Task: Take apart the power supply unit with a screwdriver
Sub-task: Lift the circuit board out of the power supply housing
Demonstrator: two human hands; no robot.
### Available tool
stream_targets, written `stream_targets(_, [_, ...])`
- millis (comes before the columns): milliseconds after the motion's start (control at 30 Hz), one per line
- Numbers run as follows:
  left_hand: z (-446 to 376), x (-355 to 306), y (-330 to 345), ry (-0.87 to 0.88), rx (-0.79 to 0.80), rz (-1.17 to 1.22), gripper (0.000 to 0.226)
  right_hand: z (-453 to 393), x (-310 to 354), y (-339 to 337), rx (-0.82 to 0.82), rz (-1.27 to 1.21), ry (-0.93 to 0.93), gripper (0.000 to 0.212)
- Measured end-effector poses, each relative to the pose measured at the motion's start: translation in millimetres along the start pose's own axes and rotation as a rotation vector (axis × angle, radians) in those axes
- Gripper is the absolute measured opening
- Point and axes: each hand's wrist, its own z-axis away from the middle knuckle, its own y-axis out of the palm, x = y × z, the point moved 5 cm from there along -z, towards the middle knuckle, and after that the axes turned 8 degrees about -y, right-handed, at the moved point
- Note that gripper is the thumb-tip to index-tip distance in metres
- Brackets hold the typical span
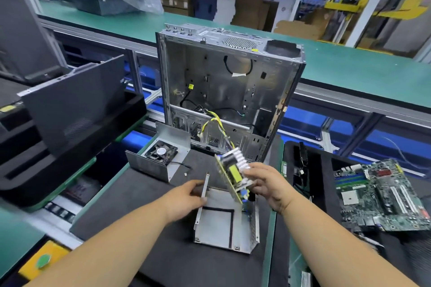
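While tilted above metal tray (219,221), circuit board (231,176) in right hand (268,184)

both forearms reach forward, left grip (186,196) and right grip (265,184) each curled around something.

One view only — a wide-angle camera worn on the head, looking forward and down over the person's own forearms. It sits close above the worktop (144,193), so the left hand (186,198) and right hand (268,184) fill the lower middle, with the open computer case (224,91) just beyond them at centre. Further off, the green conveyor (349,70) crosses the frame — its straight edges bow and tilt toward the borders, and the corners are blurred.
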Motion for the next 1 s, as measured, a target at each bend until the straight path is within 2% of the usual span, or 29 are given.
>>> stream_targets(133, [12,-13,-1,0.034,-0.003,-0.184,0.066,-4,-1,-1,-0.115,-0.055,0.020,0.018])
stream_targets(267, [18,-25,-10,0.070,-0.043,-0.451,0.052,-10,5,10,-0.125,-0.008,-0.004,0.022])
stream_targets(433, [20,-29,-32,0.146,-0.063,-0.763,0.048,-18,18,26,-0.098,0.102,-0.083,0.022])
stream_targets(533, [14,-29,-52,0.200,-0.136,-0.954,0.041,-22,24,28,-0.123,0.221,-0.128,0.033])
stream_targets(667, [2,-23,-75,0.260,-0.177,-1.009,0.054,-24,25,21,-0.159,0.435,-0.160,0.048])
stream_targets(800, [-4,-23,-85,0.365,-0.143,-0.986,0.067,-24,25,6,-0.165,0.669,-0.157,0.059])
stream_targets(1000, [-19,-25,-91,0.478,-0.070,-1.023,0.075,-21,14,2,0.007,1.111,-0.079,0.069])
